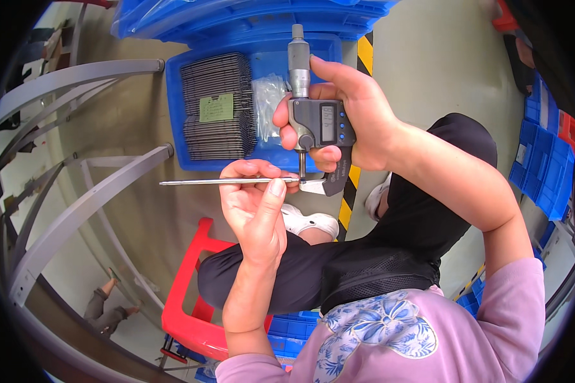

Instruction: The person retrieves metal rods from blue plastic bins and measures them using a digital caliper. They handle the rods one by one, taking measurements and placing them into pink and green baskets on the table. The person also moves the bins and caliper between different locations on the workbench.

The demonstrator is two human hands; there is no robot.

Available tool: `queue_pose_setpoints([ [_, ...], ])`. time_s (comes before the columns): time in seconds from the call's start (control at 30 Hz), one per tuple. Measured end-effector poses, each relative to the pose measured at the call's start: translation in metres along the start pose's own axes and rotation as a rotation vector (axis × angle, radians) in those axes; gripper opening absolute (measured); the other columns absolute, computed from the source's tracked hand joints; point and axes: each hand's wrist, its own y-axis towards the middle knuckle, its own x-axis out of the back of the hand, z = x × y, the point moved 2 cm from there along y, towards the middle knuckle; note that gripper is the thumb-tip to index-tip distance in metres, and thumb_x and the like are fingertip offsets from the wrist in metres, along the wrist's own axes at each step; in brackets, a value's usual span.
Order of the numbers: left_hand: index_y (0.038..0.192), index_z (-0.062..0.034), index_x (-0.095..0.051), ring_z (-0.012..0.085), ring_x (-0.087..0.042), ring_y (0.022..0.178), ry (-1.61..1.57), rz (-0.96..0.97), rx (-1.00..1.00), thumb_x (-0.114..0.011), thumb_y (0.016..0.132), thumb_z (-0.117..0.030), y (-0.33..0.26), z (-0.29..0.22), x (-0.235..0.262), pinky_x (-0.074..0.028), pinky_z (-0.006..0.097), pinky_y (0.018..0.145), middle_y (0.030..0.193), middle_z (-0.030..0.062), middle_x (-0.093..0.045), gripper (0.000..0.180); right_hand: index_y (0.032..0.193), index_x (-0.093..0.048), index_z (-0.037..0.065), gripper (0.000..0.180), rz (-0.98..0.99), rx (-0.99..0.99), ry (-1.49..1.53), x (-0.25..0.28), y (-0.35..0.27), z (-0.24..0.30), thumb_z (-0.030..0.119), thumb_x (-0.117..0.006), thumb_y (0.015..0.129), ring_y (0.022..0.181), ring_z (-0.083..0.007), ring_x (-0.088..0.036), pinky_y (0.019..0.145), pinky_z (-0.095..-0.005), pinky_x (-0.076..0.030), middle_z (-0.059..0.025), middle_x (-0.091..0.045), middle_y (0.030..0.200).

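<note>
My left hand (pixel 255 201) pinches a thin silver metal rod (pixel 204 182), held level and pointing left. The rod's right end sits in the jaws of a grey digital micrometer (pixel 318 127) with a small screen and blue buttons. My right hand (pixel 358 118) grips that micrometer upright, thumb near its lower body, its ribbed thimble sticking up above my fingers. Both hands meet in front of my crossed legs in black trousers.
A blue plastic crate (pixel 179 115) on the floor ahead holds stacks of dark flat parts, a green slip and clear bags. More blue crates lie beyond and at the right (pixel 543 172). Grey metal frame bars (pixel 96 198) curve at left. A red stool (pixel 191 281) stands below.
</note>
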Motion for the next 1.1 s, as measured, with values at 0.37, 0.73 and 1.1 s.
queue_pose_setpoints([
  [0.37, 0.105, -0.0069, -0.041, 0.0166, -0.054, 0.084, 0.019, 0.024, -0.008, -0.055, 0.077, 0.003, 0.0005, 0.0009, -0.0017, -0.046, 0.029, 0.073, 0.094, 0.0072, -0.049, 0.032, 0.084, -0.056, 0.003, 0.059, -0.024, -0.003, -0.021, -0.0022, -0.0003, -0.0001, 0.057, -0.031, 0.083, 0.039, -0.0109, -0.041, 0.036, -0.0229, -0.032, -0.0075, -0.059, 0.07],
  [0.73, 0.104, -0.0047, -0.04, 0.0183, -0.056, 0.081, -0.056, 0.024, -0.021, -0.052, 0.077, 0.009, 0.0023, 0.0033, -0.0004, -0.05, 0.031, 0.072, 0.093, 0.01, -0.05, 0.032, 0.081, -0.057, 0.004, 0.058, -0.029, 0.005, -0.068, -0.0018, 0.0012, 0.0007, 0.059, -0.037, 0.082, 0.04, -0.0111, -0.042, 0.037, -0.0224, -0.033, -0.0078, -0.059, 0.067],
  [1.1, 0.099, 0.0008, -0.045, 0.0103, -0.048, 0.052, 0.015, -0.146, 0.019, -0.044, 0.083, -0.006, 0.0047, -0.0001, 0.0079, -0.043, 0.023, 0.048, 0.07, 0.004, -0.046, 0.017, 0.083, -0.058, 0.003, 0.053, -0.052, 0.114, -0.238, 0.0019, 0.0008, 0.0009, 0.054, -0.04, 0.082, 0.044, -0.0087, -0.043, 0.041, -0.0217, -0.035, -0.0064, -0.059, 0.068],
])
